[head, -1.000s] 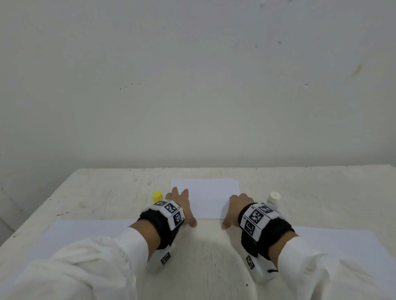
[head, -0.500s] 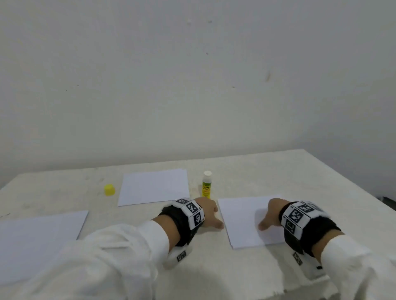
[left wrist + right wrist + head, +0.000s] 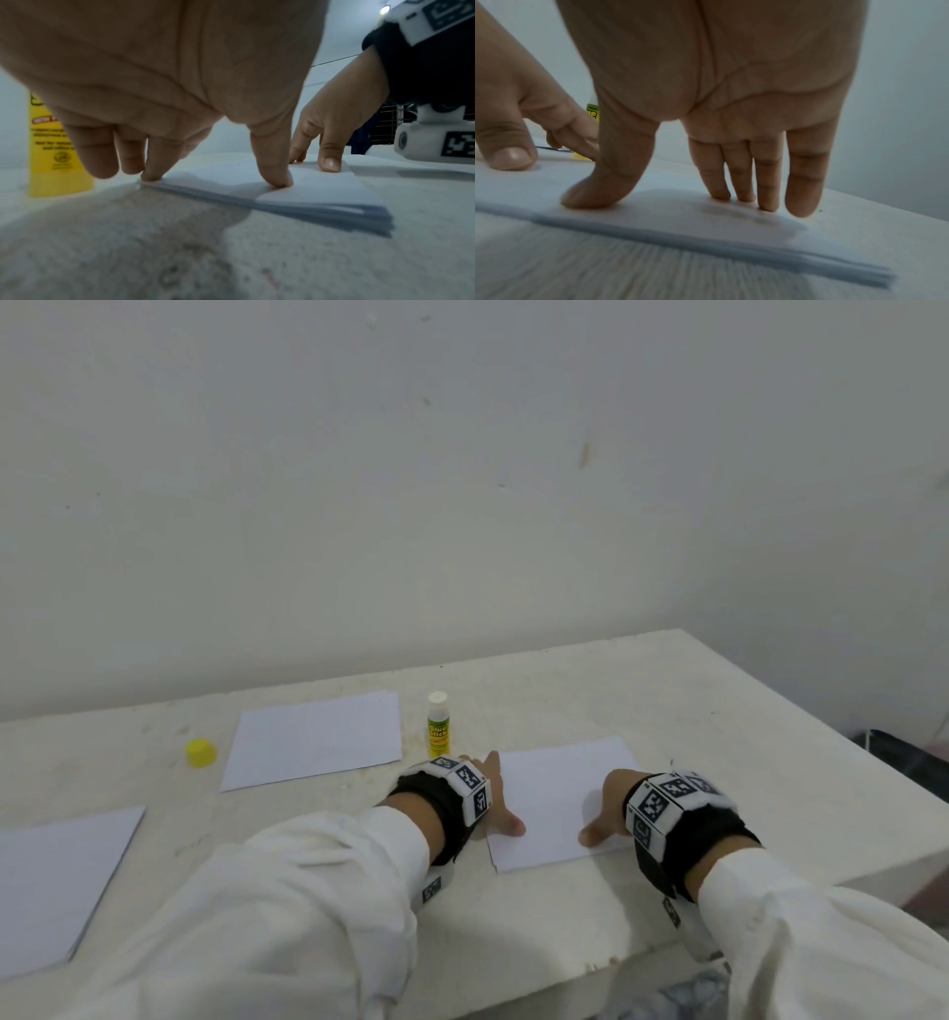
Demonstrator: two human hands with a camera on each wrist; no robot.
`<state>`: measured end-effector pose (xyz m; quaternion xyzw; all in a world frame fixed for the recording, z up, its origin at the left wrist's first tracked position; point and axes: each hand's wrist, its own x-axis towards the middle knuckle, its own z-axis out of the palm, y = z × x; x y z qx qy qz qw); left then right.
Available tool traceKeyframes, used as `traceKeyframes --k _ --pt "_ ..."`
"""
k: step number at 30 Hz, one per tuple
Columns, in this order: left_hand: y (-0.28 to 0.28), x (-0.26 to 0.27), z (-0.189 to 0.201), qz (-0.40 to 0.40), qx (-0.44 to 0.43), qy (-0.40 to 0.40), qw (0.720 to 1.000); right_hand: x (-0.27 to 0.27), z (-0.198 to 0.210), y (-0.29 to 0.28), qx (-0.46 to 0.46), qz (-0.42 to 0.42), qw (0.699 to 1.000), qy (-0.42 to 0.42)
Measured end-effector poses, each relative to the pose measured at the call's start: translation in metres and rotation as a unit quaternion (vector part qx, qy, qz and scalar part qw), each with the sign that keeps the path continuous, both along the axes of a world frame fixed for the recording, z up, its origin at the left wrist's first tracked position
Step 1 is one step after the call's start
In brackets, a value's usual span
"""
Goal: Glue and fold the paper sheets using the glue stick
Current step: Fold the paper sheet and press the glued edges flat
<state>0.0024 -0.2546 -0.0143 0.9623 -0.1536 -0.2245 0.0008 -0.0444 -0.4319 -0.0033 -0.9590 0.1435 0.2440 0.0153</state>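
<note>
A thin stack of white paper sheets [image 3: 557, 801] lies on the table near its right front edge. My left hand [image 3: 495, 801] rests on the stack's left edge, with the thumb [image 3: 273, 172] and straight fingertips touching the paper [image 3: 308, 194]. My right hand [image 3: 603, 814] presses flat on the right part of the stack [image 3: 680, 223], thumb [image 3: 603, 182] and fingers [image 3: 757, 182] straight. The uncapped glue stick [image 3: 438, 731] stands upright just behind my left hand. A folded sheet [image 3: 313, 739] lies left of it.
The yellow glue cap [image 3: 200, 753] sits left of the folded sheet. Another pile of sheets [image 3: 56, 880] lies at the near left. The table's right edge [image 3: 821, 742] and front edge [image 3: 565, 978] are close to my right arm. A plain wall stands behind.
Both hands left the folded sheet in the middle and moved right onto the stack; my view turned right with them. Over the last half second they have stayed on the stack.
</note>
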Motion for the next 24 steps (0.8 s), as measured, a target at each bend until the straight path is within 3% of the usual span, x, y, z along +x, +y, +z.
traceKeyframes --k 5,9,13,17,18,22,24 --pt "-0.005 -0.007 0.004 0.013 -0.035 -0.003 0.999 0.004 -0.006 -0.002 -0.001 0.004 1.000 -0.012" --pt "-0.012 -0.017 0.005 0.036 -0.145 0.013 0.989 0.004 -0.007 -0.003 -0.001 0.018 1.000 -0.016" --pt "-0.007 -0.023 0.013 0.168 -0.298 -0.003 0.940 0.000 -0.005 -0.001 0.003 0.010 0.999 -0.039" --pt "0.002 -0.038 0.020 0.280 -0.423 0.136 0.851 -0.004 -0.001 0.006 0.011 0.022 0.999 -0.044" --pt "0.003 -0.042 0.021 0.288 -0.430 0.163 0.840 -0.006 0.001 0.008 0.016 0.030 0.999 -0.042" --pt "0.004 -0.045 0.021 0.292 -0.418 0.161 0.845 -0.022 0.013 0.020 0.050 0.069 0.991 -0.106" --pt "0.004 -0.042 0.018 0.322 -0.443 0.175 0.818 -0.034 0.022 0.026 0.117 0.100 0.977 -0.151"
